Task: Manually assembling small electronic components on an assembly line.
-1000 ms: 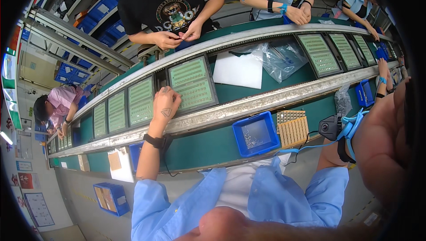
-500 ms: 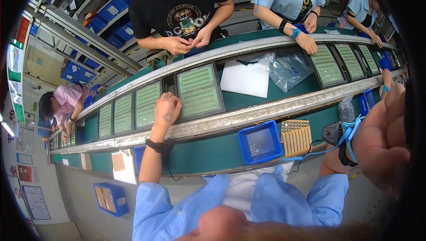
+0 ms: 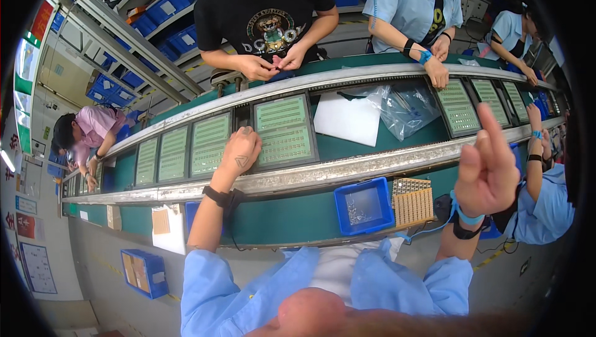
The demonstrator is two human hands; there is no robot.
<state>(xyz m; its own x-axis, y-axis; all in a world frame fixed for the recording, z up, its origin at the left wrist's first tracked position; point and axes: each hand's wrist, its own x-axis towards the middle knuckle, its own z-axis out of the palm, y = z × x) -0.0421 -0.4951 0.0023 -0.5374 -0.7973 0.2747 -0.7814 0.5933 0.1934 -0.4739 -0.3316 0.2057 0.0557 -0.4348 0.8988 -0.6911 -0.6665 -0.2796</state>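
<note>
My left hand point(image 3: 241, 152) rests at the edge of a framed green circuit panel point(image 3: 284, 132) on the conveyor line. Its fingers curl down and inward, and the fingertips are hidden, so whatever they grip cannot be made out. To its left lies another green panel point(image 3: 210, 140) in a dark frame. My right hand point(image 3: 487, 172) is raised over the near rail at the right, with index and middle fingers stretched out and nothing seen in it. A blue wrist strap with a cord and a black band circle that wrist.
A blue bin point(image 3: 364, 206) of small metal parts stands beside tan perforated boards point(image 3: 413, 203). Between the rails lie a white sheet point(image 3: 347, 118) and a clear plastic bag point(image 3: 406, 112). Co-workers sit across the line and at both ends. A blue crate point(image 3: 144, 273) sits on the floor.
My right hand has come in from the far right edge, its fingers now stretched upward. A co-worker at the right has come into view. My left hand stays by the same panel.
</note>
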